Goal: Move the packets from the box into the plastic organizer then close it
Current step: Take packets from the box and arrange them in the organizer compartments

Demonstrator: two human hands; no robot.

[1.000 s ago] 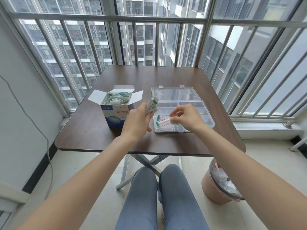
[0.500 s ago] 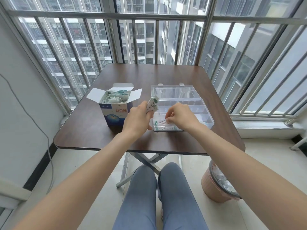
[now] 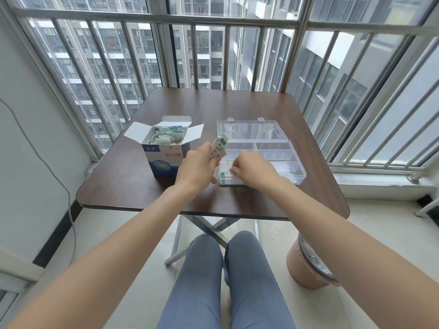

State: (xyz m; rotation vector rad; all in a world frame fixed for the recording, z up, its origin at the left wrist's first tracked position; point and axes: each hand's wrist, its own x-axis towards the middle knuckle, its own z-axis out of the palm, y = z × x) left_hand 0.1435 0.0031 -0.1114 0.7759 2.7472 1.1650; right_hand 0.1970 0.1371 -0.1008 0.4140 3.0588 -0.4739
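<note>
Your packets are in 3 places. A small stack (image 3: 219, 148) stands upright in your left hand (image 3: 198, 166), pinched between thumb and curled fingers, just left of the organizer's near corner. At least 1 packet (image 3: 227, 176) lies flat in the organizer's (image 3: 298, 169) nearest compartment, its green-edged end showing at the left wall. The rest (image 3: 164, 136) sit loose and jumbled in the open box (image 3: 164, 159), which stands on the bench (image 3: 237, 105) just left of your left hand.

Your right hand (image 3: 254, 168) is down over that near compartment with its fingers curled in toward the packet there. The back of the hand hides the fingertips, so whether they have hold of it or only press on it cannot be told.

These packets look thin, light and flexible, with slick paper faces, so a stack is likely to fan out or slide apart if you loosen your pinch. Take them across the flat faces near the middle, a few at a time, and lay them lengthways along the compartment.

The organizer is clear, stiff plastic, and its lid (image 3: 247, 130) lies open flat on the far side, hinged along the back wall. It is probably light enough to skid when pushed, so steady it with 1 hand when you close it.

A bin (image 3: 306, 269) stands on the floor to your right, below the bench.
</note>
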